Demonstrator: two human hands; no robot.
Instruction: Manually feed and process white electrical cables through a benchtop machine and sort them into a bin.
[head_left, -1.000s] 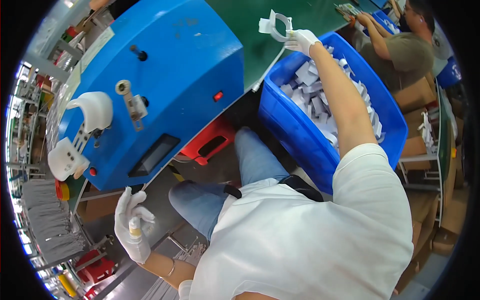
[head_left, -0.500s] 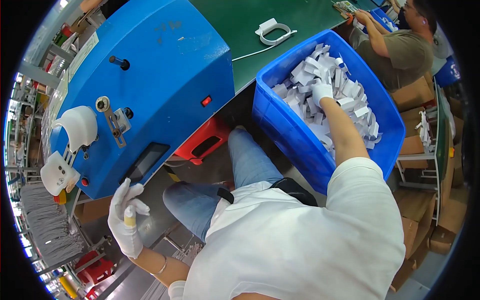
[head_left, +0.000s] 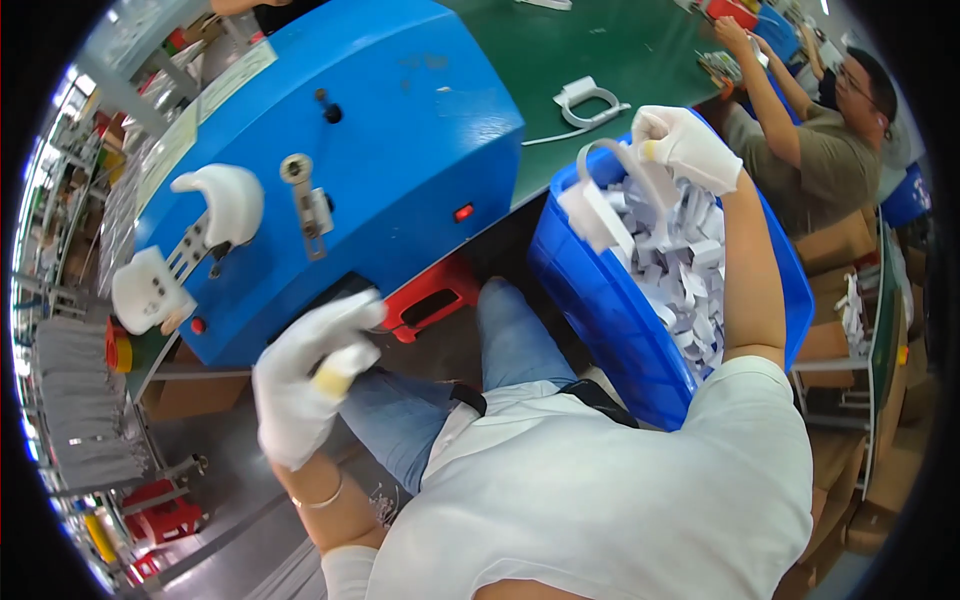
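My right hand (head_left: 690, 152), in a white glove, is raised over the far end of a blue plastic bin (head_left: 595, 320). Its fingers pinch a white looped strip (head_left: 597, 222) with a flat tab hanging at its left. Many similar white strips (head_left: 685, 275) lie heaped inside the bin. Blurred by motion, my gloved left hand (head_left: 305, 385) hovers before the blue machine (head_left: 410, 170) with fingers and thumb apart. Nothing shows in it, and yellowish tape wraps one finger.
On the green table (head_left: 640, 50) sits a white looped band (head_left: 590, 103) with a cable. The machine carries white curved holders (head_left: 235, 205) and a metal arm (head_left: 303, 205). A red stool (head_left: 435, 300) stands below. Another person (head_left: 830, 150) works at right, beside cardboard boxes (head_left: 840, 245).
My right hand has come up out of the heap, bringing a looped strip with it. My left hand has moved up and right. The whole view has shifted slightly.
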